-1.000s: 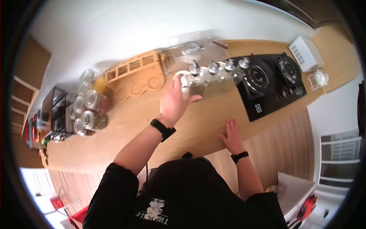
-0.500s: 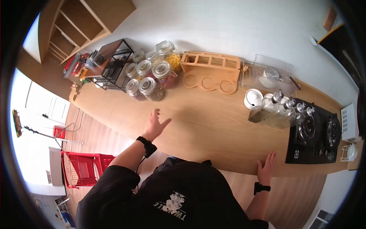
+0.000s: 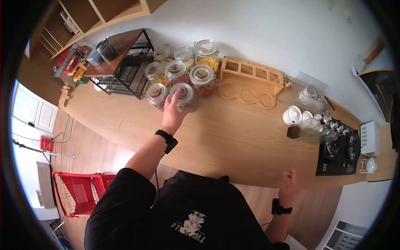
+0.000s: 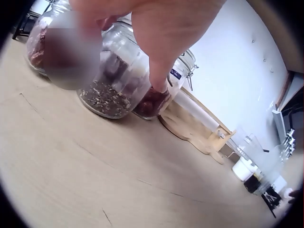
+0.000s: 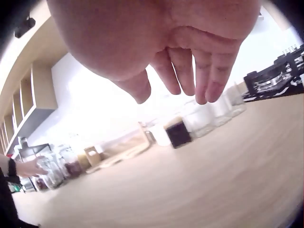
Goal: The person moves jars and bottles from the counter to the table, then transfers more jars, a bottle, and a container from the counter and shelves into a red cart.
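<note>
My left hand (image 3: 174,113) reaches to the front of a group of clip-top glass jars, with thumb and fingers spread about one glass jar (image 3: 183,95). Dark dried flakes fill the bottom of this glass jar (image 4: 107,99), which stands on the counter. In the left wrist view the thumb (image 4: 160,61) points down along the jar's right side; the fingers at its left are partly hidden. A jar with dark red contents (image 3: 202,79) stands close behind it. My right hand (image 3: 288,185) hangs over the counter's front edge, fingers loosely extended and nothing in them.
A wooden rack (image 3: 250,89) with round hollows stands right of the jars. Farther right are white pots (image 3: 292,115), several clear pump bottles (image 3: 310,133) and a black gas hob (image 3: 339,154). A black-framed shelf (image 3: 133,68) stands at the left, and a red cart (image 3: 79,193) below.
My left hand has moved from near the pots leftward across the counter to the jars. The right hand has lifted off the counter. The head view has swung left.
</note>
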Available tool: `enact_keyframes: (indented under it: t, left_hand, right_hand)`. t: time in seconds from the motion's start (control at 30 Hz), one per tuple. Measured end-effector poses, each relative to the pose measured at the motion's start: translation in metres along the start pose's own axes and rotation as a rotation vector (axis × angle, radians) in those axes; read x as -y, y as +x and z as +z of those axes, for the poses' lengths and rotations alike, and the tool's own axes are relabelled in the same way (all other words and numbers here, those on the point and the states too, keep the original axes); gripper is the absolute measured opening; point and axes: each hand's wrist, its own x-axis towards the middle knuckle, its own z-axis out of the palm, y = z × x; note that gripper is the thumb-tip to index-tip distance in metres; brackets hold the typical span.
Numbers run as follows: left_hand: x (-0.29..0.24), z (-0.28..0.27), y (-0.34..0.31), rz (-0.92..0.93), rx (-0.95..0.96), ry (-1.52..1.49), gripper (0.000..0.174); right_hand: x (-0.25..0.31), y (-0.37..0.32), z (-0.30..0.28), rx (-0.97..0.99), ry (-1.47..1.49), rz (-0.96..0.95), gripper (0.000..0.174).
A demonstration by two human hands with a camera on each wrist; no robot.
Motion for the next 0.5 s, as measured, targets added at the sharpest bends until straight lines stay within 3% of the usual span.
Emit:
enact_keyframes:
  t: [0.07, 0.17, 0.23, 0.3, 0.37, 0.5]
  left_hand:
    - [0.003, -0.005, 0.001, -0.026, 0.018, -0.006, 0.090]
    - [0.002, -0.016, -0.006, 0.155, 0.057, -0.104, 0.083]
    - [0.005, -0.020, -0.021, 0.195, 0.165, -0.088, 0.084]
    - [0.002, -0.024, -0.035, 0.237, 0.281, -0.106, 0.090]
    - [-0.001, -0.026, -0.045, 0.263, 0.351, -0.151, 0.092]
    - [0.024, -0.048, -0.046, 0.362, 0.364, -0.234, 0.096]
  right_hand:
    - [0.056, -0.010, 0.030, 0.009, -0.017, -0.127, 0.039]
    - [0.138, -0.006, 0.085, 0.082, -0.142, -0.367, 0.041]
    - [0.177, 0.003, 0.126, 0.219, -0.068, -0.466, 0.053]
    - [0.212, 0.016, 0.165, 0.251, -0.130, -0.574, 0.078]
    - [0.236, 0.026, 0.200, 0.303, -0.184, -0.543, 0.098]
    - [0.256, 0.033, 0.248, 0.246, -0.233, -0.494, 0.109]
